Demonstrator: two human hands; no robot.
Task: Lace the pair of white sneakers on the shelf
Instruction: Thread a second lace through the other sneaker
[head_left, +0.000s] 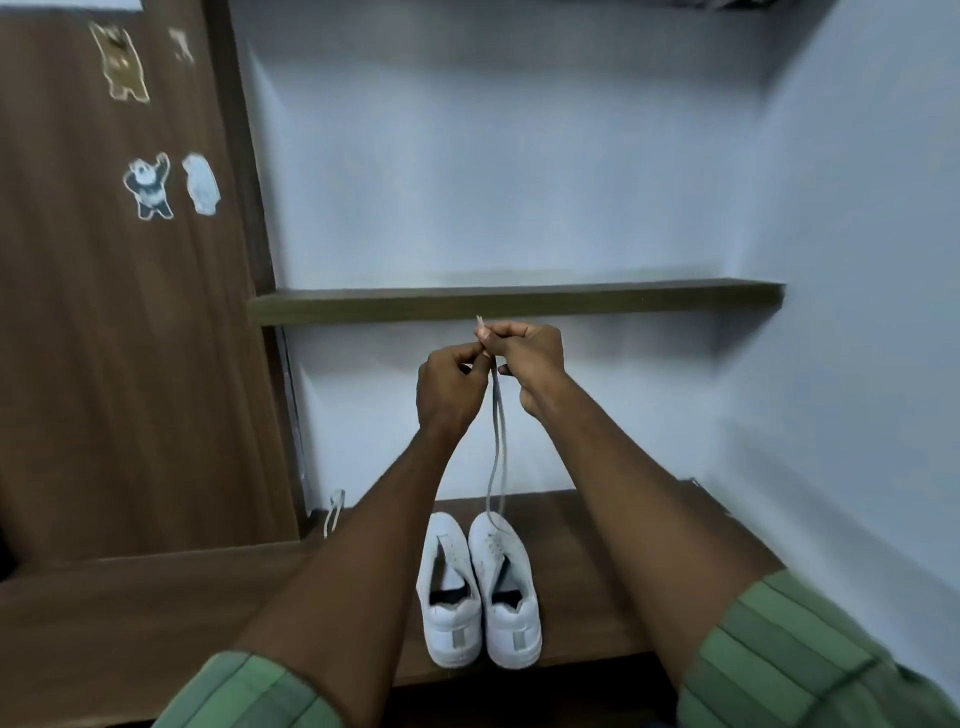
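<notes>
1. Sneakers: side by side on the lower shelf, heels toward the camera.
2. Lace: threaded through the right shoe's front eyelets, both ends drawn up above it.
3. Left hand and right hand: each pinching the lace.
4. Likely step: evening the ends.
5. Next: crossing ends into higher eyelets.

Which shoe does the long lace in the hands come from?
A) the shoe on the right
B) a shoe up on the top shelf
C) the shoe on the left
A: the lace runs down from the left hand and right hand into the eyelets of the right sneaker; the left sneaker beside it has no lace going up.
</notes>
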